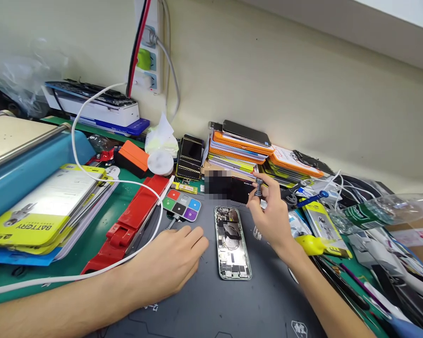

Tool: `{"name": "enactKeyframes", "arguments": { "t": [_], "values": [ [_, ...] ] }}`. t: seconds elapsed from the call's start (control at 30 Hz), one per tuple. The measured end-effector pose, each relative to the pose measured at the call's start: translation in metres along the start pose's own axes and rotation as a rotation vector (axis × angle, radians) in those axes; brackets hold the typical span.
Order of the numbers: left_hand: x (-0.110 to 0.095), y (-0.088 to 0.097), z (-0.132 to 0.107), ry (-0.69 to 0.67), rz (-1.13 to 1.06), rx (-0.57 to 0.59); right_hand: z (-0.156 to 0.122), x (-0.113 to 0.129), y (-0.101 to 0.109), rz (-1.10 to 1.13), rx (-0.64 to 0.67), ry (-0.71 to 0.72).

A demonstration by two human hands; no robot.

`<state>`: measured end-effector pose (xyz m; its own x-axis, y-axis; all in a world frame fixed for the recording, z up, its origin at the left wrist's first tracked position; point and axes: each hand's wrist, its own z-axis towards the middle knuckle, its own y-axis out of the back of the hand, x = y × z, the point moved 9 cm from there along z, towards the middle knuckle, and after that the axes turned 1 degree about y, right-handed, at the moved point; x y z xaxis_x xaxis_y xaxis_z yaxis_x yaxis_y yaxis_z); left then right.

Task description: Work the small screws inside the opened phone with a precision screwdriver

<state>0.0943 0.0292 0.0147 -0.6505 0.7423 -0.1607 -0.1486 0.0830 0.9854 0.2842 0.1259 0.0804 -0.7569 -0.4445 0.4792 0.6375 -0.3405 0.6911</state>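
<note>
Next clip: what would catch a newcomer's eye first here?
An opened phone lies in the middle of the dark mat, its insides bare. Just right of it the right hand pinches a small screwdriver, while the left hand rests on the mat beside a red tool.

I see bare mat (211, 305) around the open phone (231, 241); the white cable (155, 232) hems the left, packets (319, 223) crowd the right.

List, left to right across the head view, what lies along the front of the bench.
Battery packs → red tool → left hand → opened phone → right hand pinching a small screwdriver → yellow-handled tool.
</note>
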Motion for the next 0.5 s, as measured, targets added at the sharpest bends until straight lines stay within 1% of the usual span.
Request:
{"name": "enactKeyframes", "arguments": {
  "t": [0.13,0.23,0.3,0.33,0.4,0.5],
  "values": [
    [0.002,0.003,-0.002,0.024,-0.161,0.004,-0.021,0.016,0.015,0.034,-0.013,0.037],
    [0.01,0.005,-0.003,0.112,-0.332,0.013,-0.043,0.025,0.026,0.048,-0.023,0.087],
    [0.014,0.004,-0.003,0.172,-0.413,0.039,-0.059,0.027,0.029,0.053,-0.008,0.114],
    [0.016,0.003,-0.004,0.202,-0.475,0.065,-0.067,0.026,0.028,0.059,0.004,0.126],
    [0.018,-0.003,-0.006,0.272,-0.68,0.145,-0.081,0.022,0.026,0.084,0.018,0.143],
    [0.016,-0.013,-0.013,0.392,-1.004,0.286,-0.095,0.019,0.025,0.158,-0.009,0.141]
  ]
}}
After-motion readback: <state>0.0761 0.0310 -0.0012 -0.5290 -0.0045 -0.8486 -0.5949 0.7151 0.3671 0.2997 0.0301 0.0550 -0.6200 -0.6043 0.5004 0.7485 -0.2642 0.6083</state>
